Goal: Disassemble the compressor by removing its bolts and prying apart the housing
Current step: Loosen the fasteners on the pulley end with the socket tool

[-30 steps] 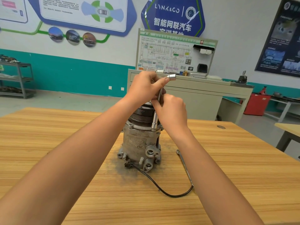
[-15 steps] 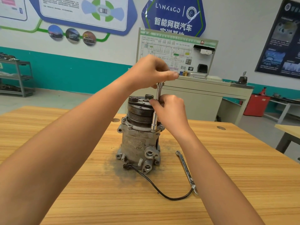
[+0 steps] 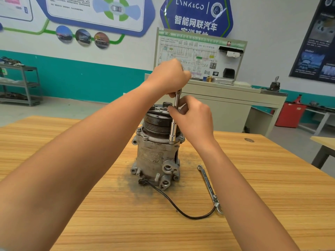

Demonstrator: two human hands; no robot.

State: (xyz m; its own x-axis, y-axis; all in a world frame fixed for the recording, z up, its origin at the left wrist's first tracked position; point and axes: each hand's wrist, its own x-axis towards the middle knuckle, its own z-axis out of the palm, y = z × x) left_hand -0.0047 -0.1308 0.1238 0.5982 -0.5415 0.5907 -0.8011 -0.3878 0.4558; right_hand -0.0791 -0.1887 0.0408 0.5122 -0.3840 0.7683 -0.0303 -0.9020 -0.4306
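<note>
Compressor stood upright, pulley end up, on the wooden table beneath it. Socket driver stood near vertical at the compressor's front-right rim, its socket down over what was probably a housing bolt; the bolt head was hidden. Right hand pinched the shaft midway, beside the pulley. Left hand was above the compressor, fist closed round the driver's top. Spanner lay right of the compressor, with a black wire trailing from the compressor's base toward it. Risk: nothing clamped the compressor, so hard turning could twist or tip it. A tilted shaft could slip the socket and round the bolt.
</note>
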